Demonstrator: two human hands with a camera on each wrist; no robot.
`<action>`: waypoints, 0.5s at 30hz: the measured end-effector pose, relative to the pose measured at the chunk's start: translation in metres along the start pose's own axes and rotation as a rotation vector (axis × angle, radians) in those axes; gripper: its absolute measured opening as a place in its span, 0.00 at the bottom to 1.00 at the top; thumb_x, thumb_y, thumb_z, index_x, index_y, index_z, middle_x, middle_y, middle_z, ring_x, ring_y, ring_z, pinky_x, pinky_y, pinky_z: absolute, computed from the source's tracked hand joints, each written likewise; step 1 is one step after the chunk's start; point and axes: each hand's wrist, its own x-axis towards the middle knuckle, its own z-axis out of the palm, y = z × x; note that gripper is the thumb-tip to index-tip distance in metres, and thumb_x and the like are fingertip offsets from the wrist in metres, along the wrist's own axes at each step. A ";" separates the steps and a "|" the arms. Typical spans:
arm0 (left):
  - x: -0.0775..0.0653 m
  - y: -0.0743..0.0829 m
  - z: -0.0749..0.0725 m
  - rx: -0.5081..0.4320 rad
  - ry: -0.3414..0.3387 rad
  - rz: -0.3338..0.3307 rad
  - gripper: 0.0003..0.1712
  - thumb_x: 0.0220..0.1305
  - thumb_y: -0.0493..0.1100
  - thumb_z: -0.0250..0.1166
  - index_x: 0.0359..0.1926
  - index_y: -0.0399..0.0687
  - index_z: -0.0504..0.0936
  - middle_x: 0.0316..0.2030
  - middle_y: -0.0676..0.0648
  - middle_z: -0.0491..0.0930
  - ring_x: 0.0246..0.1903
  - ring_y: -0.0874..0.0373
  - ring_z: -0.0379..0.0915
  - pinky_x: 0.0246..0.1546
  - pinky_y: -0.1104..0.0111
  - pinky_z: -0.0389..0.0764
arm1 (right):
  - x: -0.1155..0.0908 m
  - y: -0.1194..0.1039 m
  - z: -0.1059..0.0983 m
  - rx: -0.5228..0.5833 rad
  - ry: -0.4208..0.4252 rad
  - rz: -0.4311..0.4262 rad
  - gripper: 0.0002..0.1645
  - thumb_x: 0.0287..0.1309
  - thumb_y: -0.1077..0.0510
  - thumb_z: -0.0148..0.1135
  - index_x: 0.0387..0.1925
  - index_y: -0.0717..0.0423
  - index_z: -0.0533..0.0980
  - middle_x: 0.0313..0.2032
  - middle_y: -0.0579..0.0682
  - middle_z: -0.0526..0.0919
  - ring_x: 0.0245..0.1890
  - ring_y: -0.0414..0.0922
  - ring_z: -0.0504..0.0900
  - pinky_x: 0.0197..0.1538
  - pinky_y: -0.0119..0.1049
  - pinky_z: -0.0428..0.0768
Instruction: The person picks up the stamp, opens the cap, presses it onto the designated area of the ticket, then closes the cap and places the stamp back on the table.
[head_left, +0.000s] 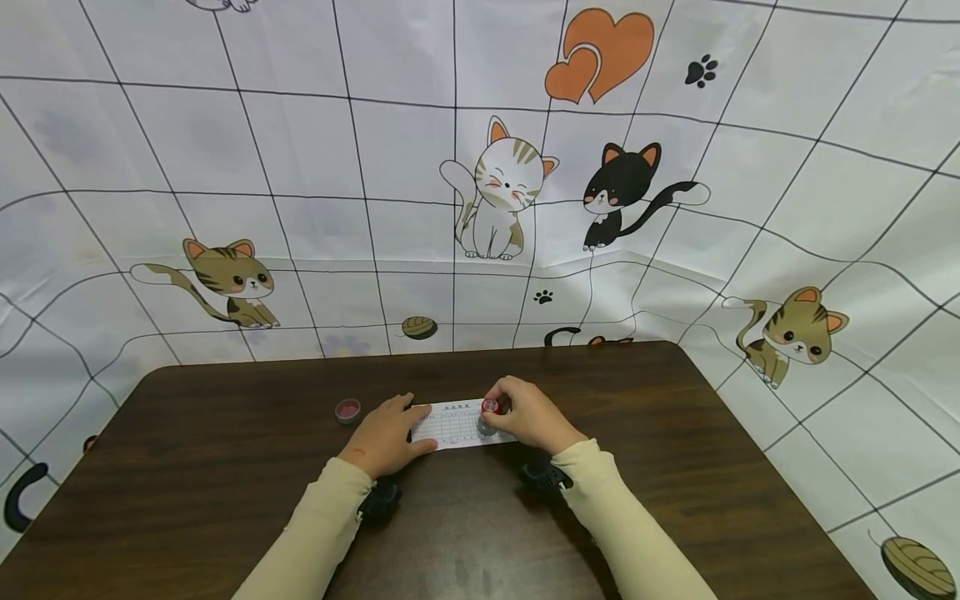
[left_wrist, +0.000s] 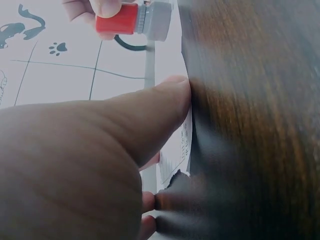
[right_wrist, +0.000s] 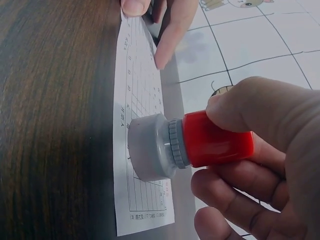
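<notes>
A self-inking style stamp with a red handle (right_wrist: 220, 142) and a grey round base (right_wrist: 147, 148) stands over a printed form (head_left: 455, 425). My right hand (head_left: 534, 414) pinches the red handle between thumb and fingers. The grey base is at the sheet's right part; whether it touches the paper I cannot tell. At the sheet's left end, my left hand (head_left: 385, 437) presses the form down with its thumb (left_wrist: 167, 100) along the near edge and fingers at the far side. One short end of the sheet looks torn in the left wrist view.
Left of the left hand, a small round cap or dish (head_left: 348, 410), reddish inside, lies on the dark wooden table (head_left: 225, 467). A white cloth (head_left: 405, 233) printed with cats and grid lines hangs behind the table and along its right side.
</notes>
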 end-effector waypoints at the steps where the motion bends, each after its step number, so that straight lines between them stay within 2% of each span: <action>1: 0.000 0.000 0.000 -0.003 0.001 -0.001 0.37 0.67 0.55 0.71 0.71 0.43 0.75 0.73 0.31 0.65 0.72 0.33 0.61 0.69 0.40 0.65 | 0.000 0.000 0.000 -0.003 -0.002 -0.002 0.06 0.60 0.59 0.74 0.35 0.52 0.82 0.36 0.44 0.79 0.35 0.40 0.77 0.40 0.35 0.79; 15: 0.000 0.000 0.000 -0.004 0.001 -0.002 0.37 0.67 0.56 0.71 0.71 0.43 0.75 0.73 0.31 0.65 0.72 0.34 0.61 0.69 0.40 0.65 | 0.001 0.001 0.001 -0.005 -0.004 0.000 0.06 0.60 0.59 0.74 0.36 0.52 0.82 0.36 0.44 0.79 0.36 0.40 0.77 0.41 0.34 0.79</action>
